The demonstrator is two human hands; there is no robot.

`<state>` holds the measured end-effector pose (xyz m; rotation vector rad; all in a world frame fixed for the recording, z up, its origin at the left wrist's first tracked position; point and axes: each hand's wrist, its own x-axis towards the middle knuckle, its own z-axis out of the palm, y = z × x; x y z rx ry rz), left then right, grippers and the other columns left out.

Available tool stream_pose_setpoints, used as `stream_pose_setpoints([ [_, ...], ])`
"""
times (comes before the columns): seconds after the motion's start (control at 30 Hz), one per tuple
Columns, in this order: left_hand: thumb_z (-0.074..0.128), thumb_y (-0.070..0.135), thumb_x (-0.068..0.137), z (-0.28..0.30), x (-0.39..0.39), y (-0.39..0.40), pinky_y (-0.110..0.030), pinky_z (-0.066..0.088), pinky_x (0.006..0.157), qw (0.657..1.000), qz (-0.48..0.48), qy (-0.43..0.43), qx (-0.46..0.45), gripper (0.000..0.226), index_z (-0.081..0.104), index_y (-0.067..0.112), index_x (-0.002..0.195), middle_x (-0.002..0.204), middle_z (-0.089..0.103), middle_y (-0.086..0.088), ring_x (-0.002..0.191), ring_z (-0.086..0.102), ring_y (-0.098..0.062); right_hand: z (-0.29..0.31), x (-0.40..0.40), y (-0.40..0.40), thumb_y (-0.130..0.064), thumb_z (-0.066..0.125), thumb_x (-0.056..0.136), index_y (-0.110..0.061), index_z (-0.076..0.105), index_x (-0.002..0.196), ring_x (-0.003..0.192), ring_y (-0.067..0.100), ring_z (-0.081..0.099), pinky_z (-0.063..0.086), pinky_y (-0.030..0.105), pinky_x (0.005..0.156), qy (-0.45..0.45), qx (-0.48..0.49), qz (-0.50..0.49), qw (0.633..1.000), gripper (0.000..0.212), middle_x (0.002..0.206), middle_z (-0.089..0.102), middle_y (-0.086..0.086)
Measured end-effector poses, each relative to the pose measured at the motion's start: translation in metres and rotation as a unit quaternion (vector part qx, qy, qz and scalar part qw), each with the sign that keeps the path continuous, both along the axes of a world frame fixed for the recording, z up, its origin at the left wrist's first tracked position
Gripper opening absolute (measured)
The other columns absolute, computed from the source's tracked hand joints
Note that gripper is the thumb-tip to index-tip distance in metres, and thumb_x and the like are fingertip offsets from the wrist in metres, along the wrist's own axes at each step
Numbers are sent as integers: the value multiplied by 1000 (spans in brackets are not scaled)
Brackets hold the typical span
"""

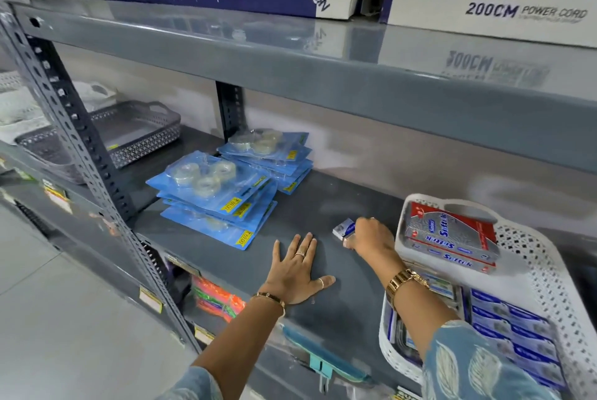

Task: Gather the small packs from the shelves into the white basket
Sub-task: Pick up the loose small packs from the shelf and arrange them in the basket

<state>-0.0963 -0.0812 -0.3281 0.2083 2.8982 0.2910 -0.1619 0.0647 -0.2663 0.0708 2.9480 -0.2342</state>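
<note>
A shop aisle: grey steel shelving point(290, 67), yellow price stickers point(231, 205) on stacked blister packs point(213, 186).

Right hand point(371, 235) grips small pack point(344, 229) beside white basket point(533, 257).

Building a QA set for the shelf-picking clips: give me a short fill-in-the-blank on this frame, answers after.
1. The left hand lies ____ on the grey shelf.
2. The right hand grips a small pack beside the ____ basket.
3. The tape-roll packs have ____ backing cards.
4. Both wrists wear ____ bands.

Answers: flat; white; blue; gold
</note>
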Motion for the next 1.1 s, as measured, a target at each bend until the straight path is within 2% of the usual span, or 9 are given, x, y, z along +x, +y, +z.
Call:
stream_pose_setpoints([
  [0.2,28,69,88,0,-1,-1,-53,-12,115,1000,1,-3,4,89,-6,15,151,160,-9,3,147,-11,-18,-2,-2,0,-34,71,76,-4,64,110,111,33,59,50,34,83,29,-51,-24,998,47,119,66,16],
  [0.33,28,69,88,2,0,-1,-52,-13,114,1000,0,-12,1,89,-8,16,151,160,-12,3,147,-12,-18,7,1,1,-39,59,77,-7,66,83,95,37,65,50,35,72,44,-231,-64,970,33,92,68,18],
  [0.4,28,69,88,2,0,-1,-51,-14,114,1000,-1,-15,0,89,-8,17,150,160,-12,4,147,-12,-18,15,-1,4,-35,54,78,-9,60,69,82,36,67,54,38,74,10,-417,-144,898,28,82,66,18],
  [0.53,28,69,87,3,-1,-2,-51,-13,114,1000,0,-23,-5,89,-8,17,150,160,-12,4,147,-13,-17,33,0,20,-20,42,89,-2,53,76,72,35,58,50,42,78,-73,-713,-264,645,24,86,58,23],
  [0.63,27,69,88,4,-1,-2,-50,-13,115,1000,0,-25,-9,89,-8,17,150,159,-13,4,147,-13,-17,43,11,36,-25,38,92,1,54,82,78,34,59,49,38,79,-92,-776,-259,568,32,87,60,25],
  [0.83,25,70,88,5,1,1,-50,-9,117,999,4,-29,-15,88,-9,17,150,159,-14,4,147,-12,-17,46,42,67,-33,40,97,0,58,88,78,28,62,47,32,65,-76,-776,-277,561,39,72,71,20],
  [0.97,20,68,89,3,7,6,-49,-6,118,999,19,-23,-35,85,-9,16,150,159,-14,2,147,-11,-19,50,71,93,-30,50,94,0,55,89,80,34,62,52,39,78,-37,-781,-305,544,31,91,61,22],
  [1.03,17,65,91,1,13,10,-49,-5,118,999,33,-11,-36,81,-7,15,150,160,-13,0,147,-9,-20,53,88,108,-18,52,92,-1,52,86,77,35,61,50,43,89,-11,-768,-319,556,18,90,58,23],
  [1.1,16,61,94,0,20,16,-49,-4,117,998,53,6,-27,76,-3,13,150,160,-11,-3,148,-7,-21,53,104,124,-14,50,93,-4,50,85,73,35,60,53,43,83,15,-742,-331,583,12,88,56,20],
])
